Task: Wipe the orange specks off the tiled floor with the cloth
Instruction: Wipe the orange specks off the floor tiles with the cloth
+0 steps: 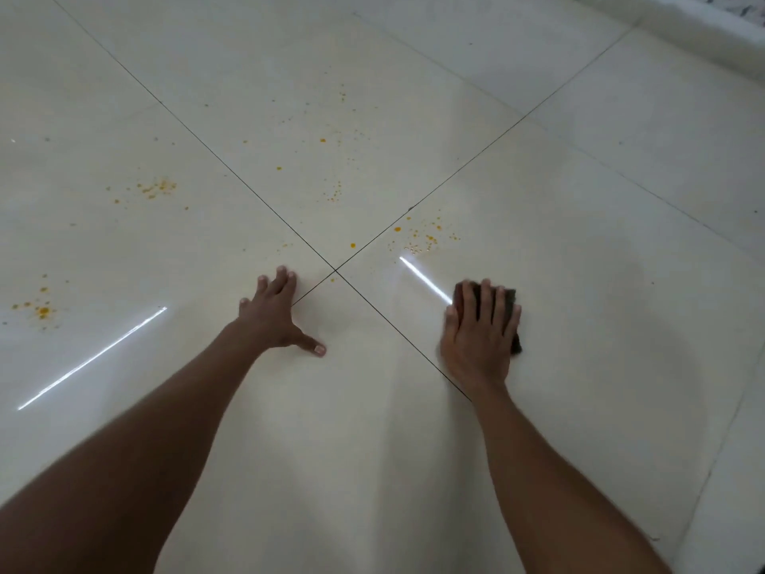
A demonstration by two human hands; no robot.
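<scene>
Head: right hand (476, 337) mostly hides cloth (511, 298).

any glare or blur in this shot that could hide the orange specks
Head view: two bright streaks of glare lie on the glossy floor; the right hand and cloth are slightly motion-blurred; the orange specks read sharp.

Dark cloth (513, 298) flat on cream tiled floor (579, 200), orange specks (422, 238) scattered beyond

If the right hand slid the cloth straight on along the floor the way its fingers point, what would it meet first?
Probably bare tile: the right hand, flat on the dark cloth, points up the frame, and the nearest orange specks lie left of that line. The way looks free, though depth is uncertain.
</scene>
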